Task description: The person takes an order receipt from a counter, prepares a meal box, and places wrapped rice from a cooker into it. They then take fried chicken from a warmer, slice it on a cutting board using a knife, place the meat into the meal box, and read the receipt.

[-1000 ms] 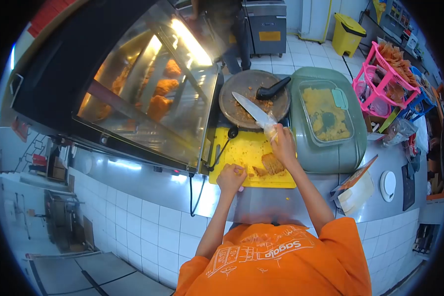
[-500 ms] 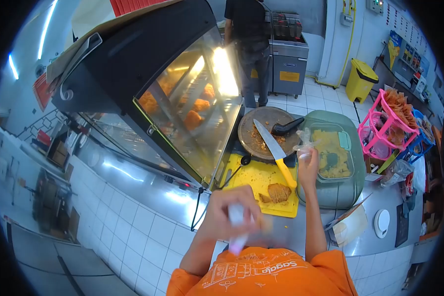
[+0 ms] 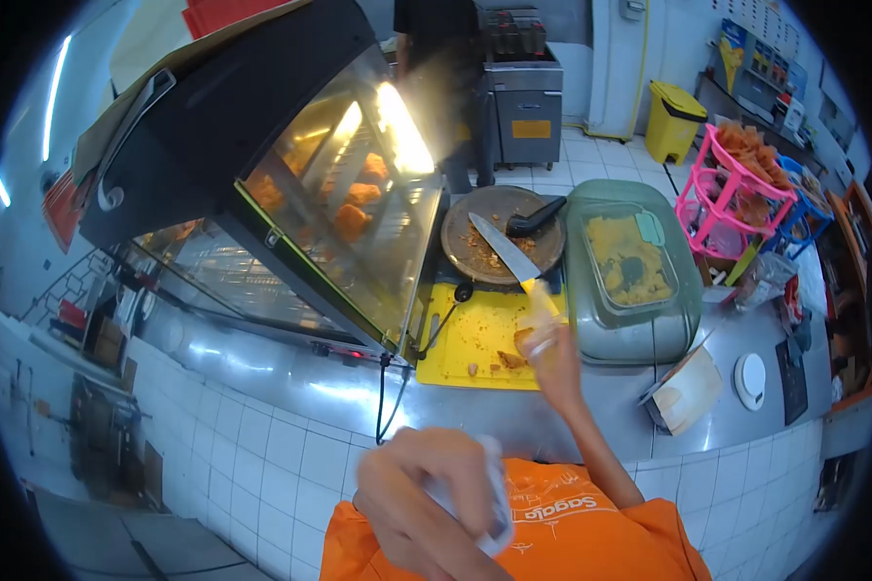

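Note:
A whitish object (image 3: pixel 499 489), too blurred to name, is held in my left hand (image 3: pixel 431 484), raised close to the camera before the orange shirt. My right hand (image 3: pixel 553 358) is over the right part of the yellow cutting board (image 3: pixel 455 334), by the fried piece, with clear plastic around its fingers; what it grips is hidden. Just beyond it is the knife (image 3: pixel 509 254), its blade across the round wooden block (image 3: pixel 465 228) and its yellow handle toward the hand. Small fried bits (image 3: pixel 511 359) lie on the board.
A heated glass cabinet (image 3: pixel 339 223) with fried pieces stands left. Right of the block is a green lidded container (image 3: pixel 683 300) bearing a tub of yellow food (image 3: pixel 630 261). Pink baskets (image 3: pixel 736 189), an open carton (image 3: pixel 688 387) and a white round scale (image 3: pixel 749 382) are farther right. A person (image 3: pixel 441 58) stands behind.
My left hand has risen from the board toward the camera with the whitish object. My right hand left the knife, moved to the tub's side, then came back over the board. The view has shifted.

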Demonstrator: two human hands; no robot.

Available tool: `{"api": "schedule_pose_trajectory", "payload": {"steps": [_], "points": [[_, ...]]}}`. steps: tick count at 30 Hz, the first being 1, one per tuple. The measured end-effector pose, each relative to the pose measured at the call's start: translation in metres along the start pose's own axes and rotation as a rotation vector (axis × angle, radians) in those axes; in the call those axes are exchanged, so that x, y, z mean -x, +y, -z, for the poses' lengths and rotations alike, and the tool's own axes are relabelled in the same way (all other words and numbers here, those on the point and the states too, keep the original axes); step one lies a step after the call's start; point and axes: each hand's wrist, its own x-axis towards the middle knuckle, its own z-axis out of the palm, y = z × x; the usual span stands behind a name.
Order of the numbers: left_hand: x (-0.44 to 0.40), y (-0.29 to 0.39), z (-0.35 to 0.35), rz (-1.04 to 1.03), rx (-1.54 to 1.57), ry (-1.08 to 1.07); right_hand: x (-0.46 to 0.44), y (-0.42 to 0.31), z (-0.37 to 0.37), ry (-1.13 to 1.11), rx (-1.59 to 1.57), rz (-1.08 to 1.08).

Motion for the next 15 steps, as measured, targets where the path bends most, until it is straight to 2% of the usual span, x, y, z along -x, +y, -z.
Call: {"api": "schedule_pose_trajectory", "payload": {"steps": [1, 3, 5, 7, 9, 12, 15], "points": [[0.010, 0.008, 0.007, 0.036, -0.044, 0.077, 0.014, 0.004, -0.014, -0.006, 0.080, 0.086], [0.034, 0.018, 0.022, 0.056, -0.173, 0.255, 0.036, -0.009, -0.037, -0.088, 0.159, 0.039], [0.062, 0.022, 0.034, 0.017, -0.373, 0.484, 0.051, 0.000, -0.066, -0.201, 0.162, 0.184], [0.095, 0.038, 0.051, 0.158, -0.604, 0.697, 0.056, 0.010, -0.104, -0.304, 0.269, 0.238], [0.127, 0.057, 0.070, 0.319, -0.738, 0.805, 0.056, 0.020, -0.131, -0.350, 0.381, 0.256], [0.163, 0.067, 0.087, 0.369, -0.811, 0.961, 0.054, 0.031, -0.153, -0.334, 0.490, 0.248], [0.181, 0.079, 0.103, 0.444, -0.679, 1.018, 0.051, 0.035, -0.153, -0.304, 0.474, 0.247]]}}
